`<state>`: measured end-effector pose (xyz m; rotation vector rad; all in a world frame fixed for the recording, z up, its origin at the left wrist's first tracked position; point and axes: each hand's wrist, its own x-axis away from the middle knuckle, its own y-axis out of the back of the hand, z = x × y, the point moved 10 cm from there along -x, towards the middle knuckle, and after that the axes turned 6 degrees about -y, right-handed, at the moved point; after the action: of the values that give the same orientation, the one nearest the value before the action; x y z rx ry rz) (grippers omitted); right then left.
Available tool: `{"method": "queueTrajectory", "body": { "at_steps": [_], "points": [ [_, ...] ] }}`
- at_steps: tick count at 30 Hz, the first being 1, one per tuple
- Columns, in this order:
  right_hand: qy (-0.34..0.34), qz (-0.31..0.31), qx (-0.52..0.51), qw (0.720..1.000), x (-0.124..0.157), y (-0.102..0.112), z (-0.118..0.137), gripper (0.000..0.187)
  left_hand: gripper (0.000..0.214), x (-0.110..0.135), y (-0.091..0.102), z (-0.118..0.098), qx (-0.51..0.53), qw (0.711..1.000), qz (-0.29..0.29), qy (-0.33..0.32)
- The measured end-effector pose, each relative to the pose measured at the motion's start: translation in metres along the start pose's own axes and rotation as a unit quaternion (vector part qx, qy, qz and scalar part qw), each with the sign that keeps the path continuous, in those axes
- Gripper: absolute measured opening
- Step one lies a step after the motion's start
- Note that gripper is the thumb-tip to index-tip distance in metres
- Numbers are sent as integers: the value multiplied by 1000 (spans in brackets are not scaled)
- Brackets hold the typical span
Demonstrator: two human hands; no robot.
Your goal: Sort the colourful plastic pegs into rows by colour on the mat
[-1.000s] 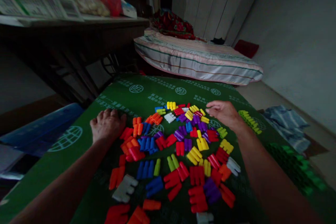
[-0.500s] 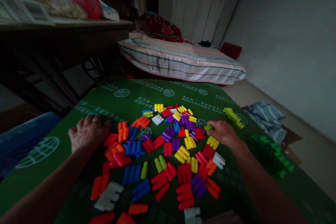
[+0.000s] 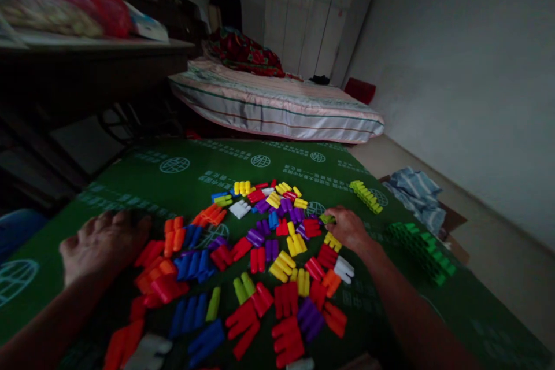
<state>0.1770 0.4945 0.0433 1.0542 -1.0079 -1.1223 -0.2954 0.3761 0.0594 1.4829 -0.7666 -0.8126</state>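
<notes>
Many plastic building blocks in red, blue, yellow, purple, orange, white and lime lie loose across a green board point(image 3: 191, 159). My right hand point(image 3: 347, 225), at the pile's right edge, has its fingers closed on a lime-green block point(image 3: 327, 218). Just below it is a yellow block point(image 3: 332, 241). On the left, my left hand point(image 3: 102, 243) rests flat on the board with its fingers stretched out, beside a red block point(image 3: 150, 252) and an orange block point(image 3: 174, 236). It holds nothing.
A lime row of joined blocks point(image 3: 366, 196) and a larger green joined piece point(image 3: 422, 251) lie at the right. Beyond the board stand a bed point(image 3: 277, 107) and a desk point(image 3: 151, 49) with bags on it. A striped cloth point(image 3: 414, 196) lies on the right.
The whole view has shifted, so the board and blocks appear further left and slightly lower. My right hand still grips the lime-green block; my left hand still lies flat.
</notes>
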Motion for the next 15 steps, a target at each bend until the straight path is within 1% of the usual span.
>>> {"method": "queueTrajectory", "body": {
  "at_steps": [4,9,15],
  "points": [
    [-3,-6,-6,1000,0,0,0,32,78,4,7,-4,6,1000,9,3],
    [-1,-9,-21,1000,1,1,0,34,75,8,10,-7,5,1000,23,0],
    [-1,-21,-23,1000,2,0,-1,33,74,9,11,-8,11,1000,15,2]
  ]
}}
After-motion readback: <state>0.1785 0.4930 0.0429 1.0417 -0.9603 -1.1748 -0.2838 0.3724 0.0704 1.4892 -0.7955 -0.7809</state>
